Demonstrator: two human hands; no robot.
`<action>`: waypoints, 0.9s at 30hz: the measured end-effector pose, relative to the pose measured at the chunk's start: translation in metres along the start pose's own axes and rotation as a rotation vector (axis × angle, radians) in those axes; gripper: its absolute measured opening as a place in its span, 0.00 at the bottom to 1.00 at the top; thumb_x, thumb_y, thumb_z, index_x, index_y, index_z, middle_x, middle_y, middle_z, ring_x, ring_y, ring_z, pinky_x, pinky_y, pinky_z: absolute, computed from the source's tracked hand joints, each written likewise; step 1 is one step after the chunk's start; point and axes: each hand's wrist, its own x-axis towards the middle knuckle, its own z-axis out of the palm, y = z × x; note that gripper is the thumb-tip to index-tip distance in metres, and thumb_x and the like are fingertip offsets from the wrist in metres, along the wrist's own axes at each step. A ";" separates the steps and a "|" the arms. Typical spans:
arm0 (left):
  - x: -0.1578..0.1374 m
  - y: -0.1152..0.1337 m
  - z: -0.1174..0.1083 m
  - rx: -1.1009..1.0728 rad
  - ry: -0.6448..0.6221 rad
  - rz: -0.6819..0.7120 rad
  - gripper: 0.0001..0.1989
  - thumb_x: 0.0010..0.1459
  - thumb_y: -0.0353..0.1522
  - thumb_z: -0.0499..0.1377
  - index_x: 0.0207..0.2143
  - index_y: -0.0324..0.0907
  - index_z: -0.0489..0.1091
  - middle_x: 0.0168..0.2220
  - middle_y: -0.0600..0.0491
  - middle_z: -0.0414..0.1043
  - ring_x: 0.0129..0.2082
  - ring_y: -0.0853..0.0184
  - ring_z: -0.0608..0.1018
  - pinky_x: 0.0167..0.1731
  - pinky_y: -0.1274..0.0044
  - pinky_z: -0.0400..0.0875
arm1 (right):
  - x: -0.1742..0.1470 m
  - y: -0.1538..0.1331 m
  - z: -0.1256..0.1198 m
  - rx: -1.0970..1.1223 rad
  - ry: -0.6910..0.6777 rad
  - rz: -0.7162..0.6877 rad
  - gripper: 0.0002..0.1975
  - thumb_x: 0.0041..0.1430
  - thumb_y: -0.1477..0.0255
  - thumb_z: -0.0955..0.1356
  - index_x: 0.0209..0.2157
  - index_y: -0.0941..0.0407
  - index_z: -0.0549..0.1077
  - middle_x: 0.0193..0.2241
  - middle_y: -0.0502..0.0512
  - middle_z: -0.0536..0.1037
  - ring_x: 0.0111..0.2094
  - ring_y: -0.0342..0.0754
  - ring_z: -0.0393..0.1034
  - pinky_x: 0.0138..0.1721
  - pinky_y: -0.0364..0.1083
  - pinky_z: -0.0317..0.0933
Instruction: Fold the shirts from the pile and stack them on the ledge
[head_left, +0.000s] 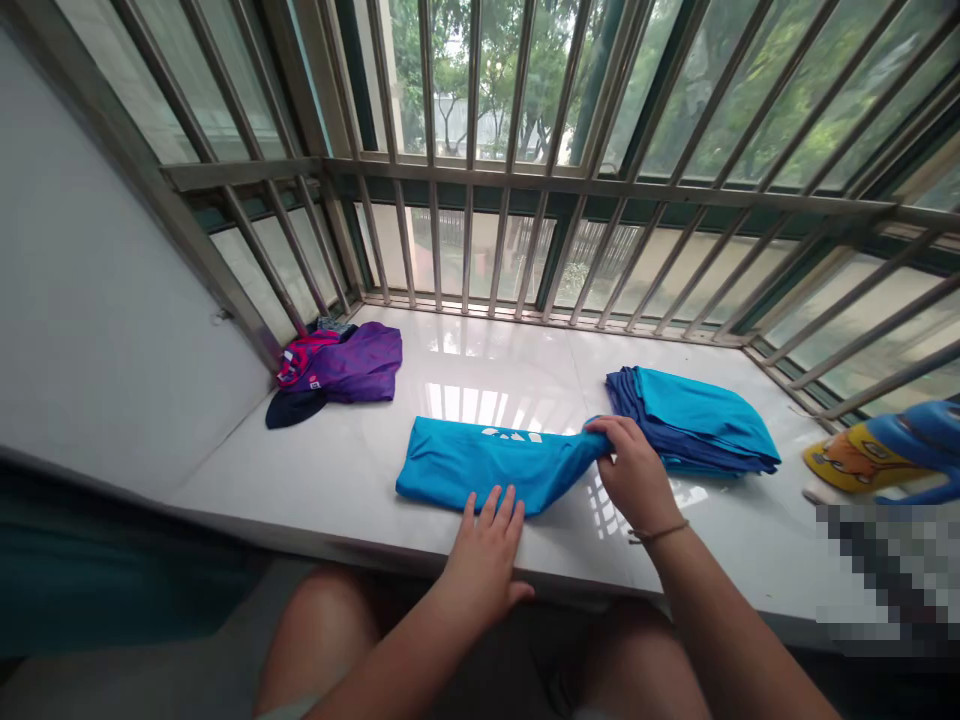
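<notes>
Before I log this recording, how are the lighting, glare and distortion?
Head view: daylight from the window, bar-patterned glare on the white ledge; head view, right edge: the yellow-and-blue object looks stretched, with a pixelated block below; head view, beneath the ledge: dim; head view, centre: the blue cloth reads clearly.

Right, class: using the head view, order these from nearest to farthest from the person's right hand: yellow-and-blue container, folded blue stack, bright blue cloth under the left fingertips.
1. Bright blue cloth: its right end is in the right hand.
2. Folded blue stack: just beyond, to the right.
3. Yellow-and-blue container: at the far right edge.
</notes>
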 end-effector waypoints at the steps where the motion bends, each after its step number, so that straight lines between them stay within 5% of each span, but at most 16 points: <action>1: -0.002 0.001 0.004 -0.005 0.006 -0.006 0.59 0.57 0.58 0.70 0.81 0.45 0.52 0.81 0.36 0.42 0.80 0.34 0.49 0.74 0.36 0.46 | 0.011 -0.016 0.003 0.024 -0.011 -0.073 0.23 0.57 0.83 0.63 0.49 0.53 0.79 0.56 0.62 0.77 0.60 0.59 0.72 0.64 0.57 0.67; 4: -0.009 0.002 0.009 -0.035 0.031 0.000 0.61 0.56 0.59 0.71 0.82 0.45 0.49 0.81 0.35 0.44 0.80 0.33 0.47 0.75 0.35 0.45 | 0.044 -0.069 0.024 0.032 -0.090 -0.329 0.22 0.60 0.85 0.62 0.47 0.54 0.80 0.56 0.62 0.78 0.58 0.58 0.71 0.62 0.56 0.67; 8: -0.016 0.002 0.015 -0.110 0.009 -0.021 0.60 0.59 0.54 0.71 0.82 0.42 0.47 0.77 0.33 0.59 0.79 0.34 0.55 0.76 0.36 0.47 | 0.066 -0.145 0.082 -0.140 -0.368 -0.651 0.17 0.66 0.83 0.64 0.48 0.55 0.80 0.53 0.62 0.79 0.51 0.58 0.69 0.54 0.55 0.67; 12: -0.024 -0.002 0.022 -0.166 0.040 -0.002 0.54 0.67 0.52 0.63 0.83 0.51 0.37 0.80 0.42 0.51 0.79 0.37 0.55 0.76 0.38 0.53 | 0.055 -0.193 0.146 -0.275 -0.625 -0.858 0.11 0.70 0.79 0.66 0.46 0.55 0.80 0.50 0.59 0.79 0.47 0.56 0.69 0.47 0.51 0.66; 16: -0.031 -0.007 0.021 -0.170 0.075 0.053 0.54 0.66 0.53 0.61 0.82 0.59 0.32 0.82 0.54 0.45 0.80 0.40 0.53 0.75 0.42 0.59 | 0.040 -0.199 0.174 -0.285 -0.663 -0.885 0.09 0.72 0.77 0.66 0.45 0.55 0.79 0.48 0.60 0.79 0.47 0.56 0.70 0.44 0.52 0.65; 21: -0.035 -0.005 0.016 -0.145 0.051 0.056 0.58 0.63 0.56 0.62 0.82 0.55 0.29 0.83 0.55 0.37 0.80 0.38 0.50 0.76 0.43 0.58 | 0.040 -0.192 0.165 -0.258 -0.590 -0.872 0.10 0.70 0.80 0.66 0.45 0.54 0.77 0.50 0.59 0.79 0.48 0.56 0.69 0.45 0.52 0.65; 24: -0.036 -0.006 0.025 -0.195 0.026 0.046 0.54 0.68 0.58 0.56 0.82 0.57 0.26 0.83 0.59 0.33 0.81 0.44 0.49 0.77 0.47 0.58 | 0.033 -0.195 0.163 -0.225 -0.598 -0.920 0.12 0.73 0.77 0.65 0.53 0.53 0.77 0.62 0.60 0.76 0.52 0.56 0.71 0.49 0.53 0.67; 27: -0.037 -0.010 0.045 -0.243 -0.009 0.024 0.48 0.72 0.55 0.52 0.81 0.62 0.25 0.82 0.63 0.32 0.81 0.47 0.50 0.77 0.51 0.61 | 0.014 -0.196 0.167 -0.186 -0.644 -0.932 0.21 0.74 0.74 0.65 0.65 0.52 0.72 0.76 0.63 0.62 0.64 0.61 0.68 0.60 0.59 0.66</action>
